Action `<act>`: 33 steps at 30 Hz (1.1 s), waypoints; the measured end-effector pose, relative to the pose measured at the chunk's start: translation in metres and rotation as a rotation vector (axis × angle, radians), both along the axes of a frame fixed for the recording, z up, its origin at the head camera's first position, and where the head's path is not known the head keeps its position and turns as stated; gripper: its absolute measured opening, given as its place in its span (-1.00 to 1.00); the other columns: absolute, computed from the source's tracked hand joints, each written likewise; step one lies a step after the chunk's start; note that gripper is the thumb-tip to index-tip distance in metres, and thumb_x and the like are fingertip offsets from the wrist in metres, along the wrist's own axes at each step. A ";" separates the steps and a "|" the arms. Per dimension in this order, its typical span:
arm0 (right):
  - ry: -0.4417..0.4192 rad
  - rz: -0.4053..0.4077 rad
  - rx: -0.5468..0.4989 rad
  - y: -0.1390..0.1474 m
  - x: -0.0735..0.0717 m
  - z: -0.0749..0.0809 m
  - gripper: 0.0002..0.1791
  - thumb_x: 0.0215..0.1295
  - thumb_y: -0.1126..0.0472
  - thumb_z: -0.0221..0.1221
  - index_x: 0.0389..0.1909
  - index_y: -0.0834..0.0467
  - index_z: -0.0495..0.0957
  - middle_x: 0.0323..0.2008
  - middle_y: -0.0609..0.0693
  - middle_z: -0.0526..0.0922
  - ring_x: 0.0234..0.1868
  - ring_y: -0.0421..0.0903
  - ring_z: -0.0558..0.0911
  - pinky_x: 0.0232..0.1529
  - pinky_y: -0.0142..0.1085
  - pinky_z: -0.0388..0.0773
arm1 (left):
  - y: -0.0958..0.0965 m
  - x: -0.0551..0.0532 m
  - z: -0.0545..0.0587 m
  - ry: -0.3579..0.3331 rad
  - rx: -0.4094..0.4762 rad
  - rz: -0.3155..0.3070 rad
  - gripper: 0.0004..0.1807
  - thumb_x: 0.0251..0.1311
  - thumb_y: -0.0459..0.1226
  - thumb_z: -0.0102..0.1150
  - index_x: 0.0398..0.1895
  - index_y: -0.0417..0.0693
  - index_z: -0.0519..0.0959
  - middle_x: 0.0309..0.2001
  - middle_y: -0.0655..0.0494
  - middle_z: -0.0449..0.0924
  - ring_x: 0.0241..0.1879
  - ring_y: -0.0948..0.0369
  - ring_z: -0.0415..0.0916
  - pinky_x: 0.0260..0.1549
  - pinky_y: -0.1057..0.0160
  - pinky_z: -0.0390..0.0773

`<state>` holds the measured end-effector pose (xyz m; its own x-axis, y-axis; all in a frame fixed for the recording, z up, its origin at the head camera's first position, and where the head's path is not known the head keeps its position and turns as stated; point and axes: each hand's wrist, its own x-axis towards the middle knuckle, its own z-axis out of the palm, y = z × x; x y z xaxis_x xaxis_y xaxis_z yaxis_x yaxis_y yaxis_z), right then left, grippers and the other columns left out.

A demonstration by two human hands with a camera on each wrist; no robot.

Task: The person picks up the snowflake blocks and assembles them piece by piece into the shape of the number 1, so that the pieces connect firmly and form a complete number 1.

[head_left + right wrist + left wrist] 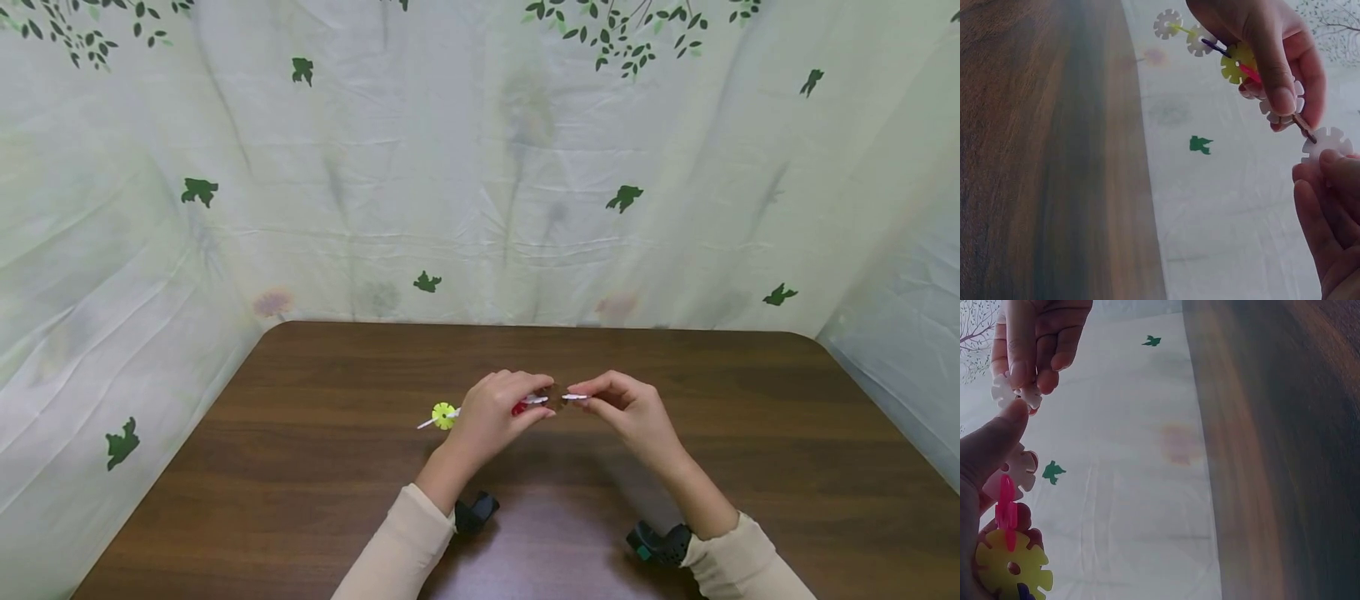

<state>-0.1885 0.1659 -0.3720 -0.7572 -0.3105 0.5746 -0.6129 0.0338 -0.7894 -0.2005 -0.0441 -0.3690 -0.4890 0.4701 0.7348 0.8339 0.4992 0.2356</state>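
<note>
Above the table, my left hand point(491, 412) holds a chain of notched plastic snowflake discs. In the right wrist view the chain runs from a white disc point(1167, 24) through yellow, white and purple ones to a yellow disc point(1235, 62), a pink disc point(1249, 72) and a white disc point(1272, 111). My left thumb and fingers pinch near that last white one. A brown disc point(1302, 125), seen edge-on, sticks out beyond it. My right hand point(630, 417) pinches another white disc point(1327, 145), which meets the brown disc's edge; how deep they interlock I cannot tell.
Below the hands lies a brown wooden table point(315, 500). A pale curtain point(465, 167) with green leaf and bird prints hangs behind it and along both sides. Dark wrist cameras point(476, 512) sit at both cuffs.
</note>
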 end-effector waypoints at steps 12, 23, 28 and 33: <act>0.057 -0.006 0.063 -0.005 0.007 0.013 -0.77 0.00 0.65 0.11 -0.30 0.40 0.53 -0.32 0.25 0.60 -0.34 -0.13 0.62 -0.36 -0.33 0.54 | 0.003 0.002 -0.001 -0.027 0.029 -0.030 -0.61 -0.16 -0.23 0.40 -0.19 -0.15 0.59 -0.32 0.16 0.59 -0.41 0.29 0.41 -0.41 0.42 0.39; 0.002 -0.174 0.018 -0.012 0.008 0.007 -0.52 -0.03 0.61 0.18 -0.04 0.37 0.31 -0.26 0.14 0.47 -0.32 -0.18 0.57 -0.36 -0.40 0.52 | 0.005 0.003 -0.002 -0.027 0.087 0.024 -0.61 -0.17 -0.25 0.41 -0.21 -0.14 0.54 -0.36 0.15 0.56 -0.39 0.27 0.46 -0.43 0.46 0.41; -0.119 -0.091 -0.088 -0.021 0.012 0.000 -0.52 0.12 0.51 0.12 0.04 0.35 0.17 -0.36 0.29 0.52 -0.38 -0.08 0.61 -0.37 -0.23 0.56 | 0.008 0.004 -0.003 -0.035 0.128 0.053 -0.60 -0.17 -0.25 0.41 -0.21 -0.17 0.52 -0.34 0.10 0.57 -0.38 0.21 0.50 -0.43 0.42 0.45; -0.137 -0.063 -0.161 -0.028 0.016 -0.004 -0.51 0.14 0.51 0.09 0.07 0.39 0.12 -0.35 0.35 0.52 -0.37 -0.02 0.63 -0.36 -0.17 0.54 | 0.013 0.008 -0.003 -0.076 0.143 0.069 -0.62 -0.14 -0.27 0.39 -0.21 -0.15 0.51 -0.32 0.11 0.55 -0.35 0.28 0.49 -0.41 0.42 0.46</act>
<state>-0.1722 0.1379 -0.3760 -0.8468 -0.1723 0.5032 -0.5000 -0.0645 -0.8636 -0.1926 -0.0311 -0.3718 -0.5736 0.3269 0.7511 0.7755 0.5119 0.3694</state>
